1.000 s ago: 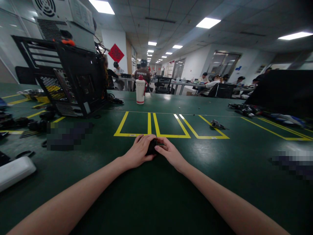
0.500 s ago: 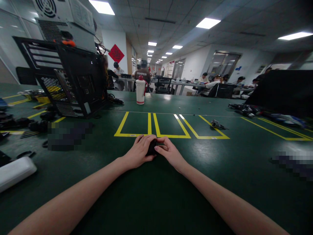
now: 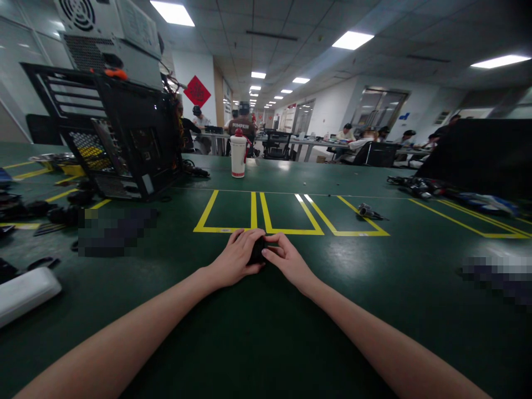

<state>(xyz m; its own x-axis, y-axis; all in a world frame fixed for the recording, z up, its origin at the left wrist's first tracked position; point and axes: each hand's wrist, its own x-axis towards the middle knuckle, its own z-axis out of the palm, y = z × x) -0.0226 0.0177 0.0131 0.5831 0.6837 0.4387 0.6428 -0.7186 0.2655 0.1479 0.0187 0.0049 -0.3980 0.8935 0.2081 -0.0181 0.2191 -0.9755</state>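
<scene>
A small black object (image 3: 257, 251) rests at the middle of the green table (image 3: 266, 332), just in front of the yellow tape outlines (image 3: 291, 231). My left hand (image 3: 238, 256) is wrapped over its top and left side, thumb at the near edge. From the right, my right hand (image 3: 286, 259) holds it with bent fingers and thumb. Much of the object is hidden under the fingers, so I cannot make out what it is.
A black computer case (image 3: 137, 133) stands at the back left, cables beside it. Behind the outlines is a white bottle (image 3: 238, 157). A small metal part (image 3: 369, 211) lies right of centre, a white case (image 3: 29, 293) at the left edge. People sit at far tables.
</scene>
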